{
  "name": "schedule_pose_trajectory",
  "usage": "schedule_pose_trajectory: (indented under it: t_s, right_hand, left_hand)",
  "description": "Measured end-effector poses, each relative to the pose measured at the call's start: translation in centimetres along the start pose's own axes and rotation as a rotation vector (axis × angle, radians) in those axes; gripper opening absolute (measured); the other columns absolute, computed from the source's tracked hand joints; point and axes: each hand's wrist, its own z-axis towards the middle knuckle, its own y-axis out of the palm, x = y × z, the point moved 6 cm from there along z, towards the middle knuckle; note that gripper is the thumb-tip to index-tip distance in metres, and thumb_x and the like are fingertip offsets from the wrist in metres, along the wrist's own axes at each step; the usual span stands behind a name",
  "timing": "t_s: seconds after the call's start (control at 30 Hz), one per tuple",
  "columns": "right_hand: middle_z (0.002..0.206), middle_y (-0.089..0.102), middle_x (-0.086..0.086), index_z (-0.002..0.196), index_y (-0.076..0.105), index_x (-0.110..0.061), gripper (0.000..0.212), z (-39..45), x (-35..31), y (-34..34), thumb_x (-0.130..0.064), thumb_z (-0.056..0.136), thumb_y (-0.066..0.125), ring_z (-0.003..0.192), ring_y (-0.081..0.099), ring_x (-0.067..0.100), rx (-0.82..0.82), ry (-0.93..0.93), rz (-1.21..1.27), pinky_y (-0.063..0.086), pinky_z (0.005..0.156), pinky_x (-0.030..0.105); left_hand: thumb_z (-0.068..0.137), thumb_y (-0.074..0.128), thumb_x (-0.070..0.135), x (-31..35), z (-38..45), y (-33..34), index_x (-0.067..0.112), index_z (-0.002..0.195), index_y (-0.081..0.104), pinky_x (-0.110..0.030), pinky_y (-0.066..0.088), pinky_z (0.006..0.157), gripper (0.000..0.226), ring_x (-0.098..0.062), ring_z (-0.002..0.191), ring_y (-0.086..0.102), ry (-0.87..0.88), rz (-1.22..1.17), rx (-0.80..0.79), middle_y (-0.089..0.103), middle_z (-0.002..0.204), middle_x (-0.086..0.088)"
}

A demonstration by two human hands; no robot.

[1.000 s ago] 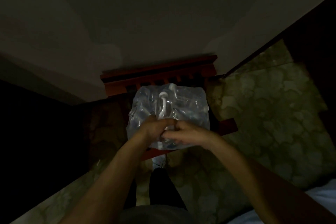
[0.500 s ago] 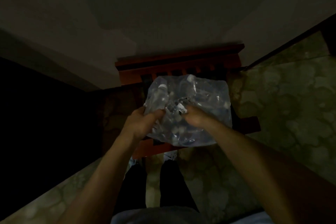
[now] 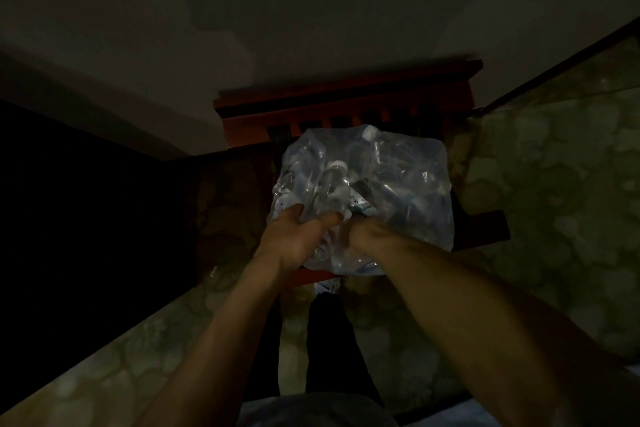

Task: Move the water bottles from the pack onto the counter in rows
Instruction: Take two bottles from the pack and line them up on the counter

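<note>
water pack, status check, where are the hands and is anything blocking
Left hand and right hand both gripping the plastic wrap at the near edge of the water pack. Pack sits on a red wooden chair. Bottles still wrapped. Nothing blocking.

**Clear plastic, red wood, mottled green floor**

A clear, bluish plastic pack point(image 3: 398, 184) shows white bottle caps point(image 3: 370, 132) through its film. It sits on a reddish-brown wooden chair point(image 3: 346, 104). The floor point(image 3: 554, 201) bears a blotchy olive-green pattern; the wall point(image 3: 311, 10) is plain grey.
</note>
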Motion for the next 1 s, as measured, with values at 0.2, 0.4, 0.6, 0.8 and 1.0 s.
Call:
schedule_pose_trajectory:
  t_s: [0.2,0.4,0.6,0.8,1.0]
  right_hand:
    - [0.146,0.042,0.016,0.14,0.04,-0.002,0.042,0.3,-1.7,0.8,-0.019,0.102,0.044,0.137,0.038,0.029,0.043,0.041,-0.014,0.03,0.11,0.035]
    - [0.142,0.047,0.013,0.137,0.046,-0.008,0.039,-1.3,-0.7,-1.8,-0.021,0.1,0.046,0.131,0.044,0.028,0.09,-0.011,-0.05,0.035,0.108,0.035]
    - [0.085,0.058,-0.002,0.085,0.06,-0.02,0.019,-4.4,-0.1,-6.7,-0.024,0.074,0.075,0.079,0.059,0.017,0.28,-0.131,-0.075,0.047,0.061,0.029]
    - [0.09,0.069,0.007,0.093,0.068,-0.012,0.024,-7.7,0.4,-10.4,-0.026,0.075,0.077,0.083,0.066,0.023,0.305,-0.271,0.124,0.056,0.076,0.043]
    - [0.086,0.067,0.003,0.094,0.063,-0.006,0.031,-11.7,1.1,-12.9,-0.015,0.072,0.083,0.083,0.065,0.016,0.475,-0.345,0.652,0.054,0.08,0.038]
  left_hand:
    - [0.053,0.069,0.062,-0.4,-0.3,-0.4,0.024,0.108,0.067,-0.045,0.058,0.088,0.067,-0.024,0.093,0.072,-0.014,-0.014,0.034,0.074,0.101,-0.003]
    - [0.061,0.069,0.058,-0.5,0.0,-0.3,0.024,0.101,0.065,-0.046,0.058,0.089,0.053,-0.026,0.093,0.071,-0.037,0.004,0.04,0.074,0.101,-0.004]
    - [0.075,0.07,0.057,-0.5,-0.2,1.1,0.014,0.127,0.06,-0.039,0.055,0.083,0.068,-0.031,0.102,0.068,-0.027,-0.11,0.022,0.07,0.116,-0.013]
    - [0.087,0.066,0.045,1.1,-0.7,1.1,0.008,0.137,0.051,-0.04,0.057,0.077,0.064,-0.027,0.097,0.068,-0.044,-0.207,-0.006,0.069,0.115,-0.011]
    - [0.082,0.076,0.03,4.1,-2.2,-1.5,0.011,0.122,0.062,-0.039,0.061,0.071,0.047,-0.029,0.09,0.073,0.009,-0.357,-0.046,0.075,0.103,-0.011]
